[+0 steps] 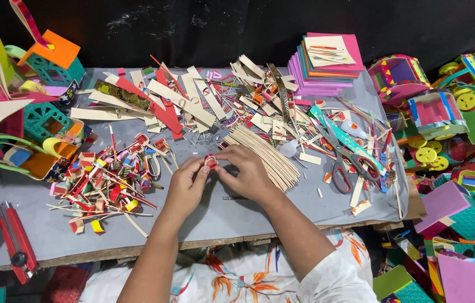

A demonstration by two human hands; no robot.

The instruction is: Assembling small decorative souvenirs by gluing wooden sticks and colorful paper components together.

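Both hands (pixel 218 179) pinch (fingertips closed) paper piece (pixel 211 161).

Both forearms reach up from near edge of desk (pixel 35 235), bare, converging mid-desk. Left hand (pixel 186 185) and right hand (pixel 247 173) meet fingertip to fingertip, fingers curled, pinching together. Right elbow bent, sleeve at upper arm.

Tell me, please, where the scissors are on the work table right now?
In the head view, the scissors lie on the grey table to the right of the right hand, just beyond the bundle of thin sticks.
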